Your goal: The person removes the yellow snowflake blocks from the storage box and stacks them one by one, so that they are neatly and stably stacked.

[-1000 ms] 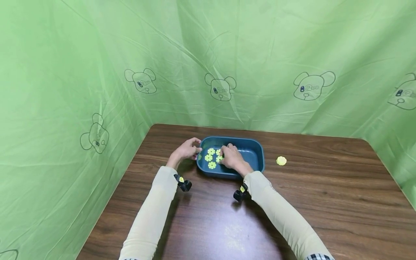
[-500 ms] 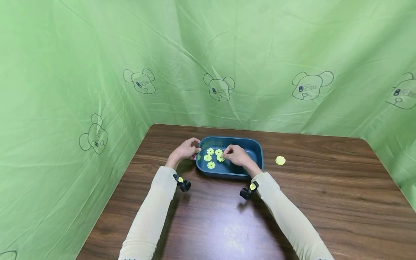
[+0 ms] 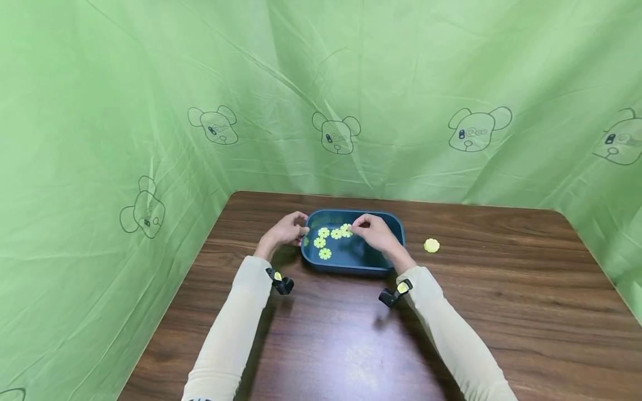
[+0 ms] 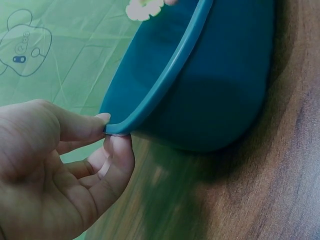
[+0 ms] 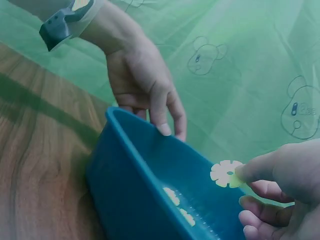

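My right hand (image 3: 377,232) pinches a pale yellow-green, flower-shaped notched disc (image 5: 226,173) between thumb and finger. It holds the disc above the inside of a blue rectangular plastic basin (image 3: 346,269), and the other fingers curl loosely. At the basin's left end, my left hand (image 3: 285,231) grips the rim, thumb on top and a finger beneath, as the left wrist view shows. Several more flower discs (image 3: 325,254) lie flat on the basin floor, toward its left half. The right wrist view shows two of them (image 5: 187,217) past the near wall.
A yellow flower-shaped piece (image 3: 431,245) lies on the wooden table (image 3: 501,289), right of the basin. Green cloth (image 3: 401,67) printed with bear heads hangs behind the table and along its left. Each wrist wears a small black camera (image 3: 395,293).
My right hand has lifted one disc off the basin floor and carried it away from me and slightly right. The left hand keeps its hold on the rim.
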Available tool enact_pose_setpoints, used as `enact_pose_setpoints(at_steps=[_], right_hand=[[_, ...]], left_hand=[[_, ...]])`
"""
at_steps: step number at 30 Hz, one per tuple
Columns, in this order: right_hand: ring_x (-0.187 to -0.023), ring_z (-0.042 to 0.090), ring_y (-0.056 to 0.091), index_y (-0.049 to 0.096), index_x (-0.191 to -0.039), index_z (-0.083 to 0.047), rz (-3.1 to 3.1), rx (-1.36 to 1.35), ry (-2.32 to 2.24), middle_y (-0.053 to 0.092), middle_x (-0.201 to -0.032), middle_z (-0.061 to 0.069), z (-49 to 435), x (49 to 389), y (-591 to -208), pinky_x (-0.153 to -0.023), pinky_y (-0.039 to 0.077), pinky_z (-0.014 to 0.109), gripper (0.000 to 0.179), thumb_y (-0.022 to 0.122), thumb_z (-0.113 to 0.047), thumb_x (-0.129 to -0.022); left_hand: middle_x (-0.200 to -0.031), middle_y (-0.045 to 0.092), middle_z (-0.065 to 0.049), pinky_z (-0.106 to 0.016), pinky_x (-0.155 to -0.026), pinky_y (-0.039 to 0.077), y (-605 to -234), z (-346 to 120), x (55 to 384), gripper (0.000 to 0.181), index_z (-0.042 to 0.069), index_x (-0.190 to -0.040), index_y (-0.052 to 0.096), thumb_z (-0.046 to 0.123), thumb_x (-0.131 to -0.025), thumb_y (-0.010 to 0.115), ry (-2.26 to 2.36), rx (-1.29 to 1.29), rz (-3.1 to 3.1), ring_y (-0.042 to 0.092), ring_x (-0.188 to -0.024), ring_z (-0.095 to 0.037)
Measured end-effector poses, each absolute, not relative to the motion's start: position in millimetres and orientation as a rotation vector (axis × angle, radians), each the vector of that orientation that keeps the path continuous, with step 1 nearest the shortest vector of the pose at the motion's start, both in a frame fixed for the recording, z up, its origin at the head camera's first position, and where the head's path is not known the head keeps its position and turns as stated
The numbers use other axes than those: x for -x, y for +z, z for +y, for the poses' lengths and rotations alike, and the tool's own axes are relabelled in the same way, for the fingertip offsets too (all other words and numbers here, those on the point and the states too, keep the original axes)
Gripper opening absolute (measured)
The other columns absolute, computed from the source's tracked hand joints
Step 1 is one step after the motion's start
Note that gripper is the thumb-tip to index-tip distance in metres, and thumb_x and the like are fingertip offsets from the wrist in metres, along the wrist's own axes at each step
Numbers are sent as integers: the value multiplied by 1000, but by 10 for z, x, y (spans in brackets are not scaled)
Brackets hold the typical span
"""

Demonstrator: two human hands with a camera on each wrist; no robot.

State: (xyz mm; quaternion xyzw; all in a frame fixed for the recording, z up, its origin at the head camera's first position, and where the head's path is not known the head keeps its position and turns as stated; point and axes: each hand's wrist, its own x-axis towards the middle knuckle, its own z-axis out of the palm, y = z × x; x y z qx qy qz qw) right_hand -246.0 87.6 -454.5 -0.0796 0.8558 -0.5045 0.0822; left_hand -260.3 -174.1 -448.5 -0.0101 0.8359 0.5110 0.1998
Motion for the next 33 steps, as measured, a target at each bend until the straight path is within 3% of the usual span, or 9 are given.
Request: enact_pose_setpoints(at_steps=[17,28,33], right_hand=[[-92,20,52,61,-100,-1,2604,173,-1692,60,-104,13,1263,2395,-4342,-78,42,27,25,65,-24,-92],[-94,17,49,61,-102,0,2674,39,-1724,58,-103,8,1573,2343,-4362,-77,40,23,30,65,-28,-91],[-89,12,50,61,-103,-1,2694,-17,-1738,57,-99,3,1747,2323,-4377,-75,42,20,33,66,-31,-90]], left_hand=[[-97,52,-14,-49,-87,54,-4416,-1707,2594,38,8,-135,42,9,-99,51,1413,47,2322,54,-75,-20],[-99,52,-17,-35,-72,56,-4467,-1713,2617,38,9,-135,42,10,-98,52,1409,49,2333,57,-80,-25],[-95,51,-14,-35,-71,57,-4486,-1729,2636,38,10,-134,43,10,-98,52,1405,46,2341,57,-79,-25]])
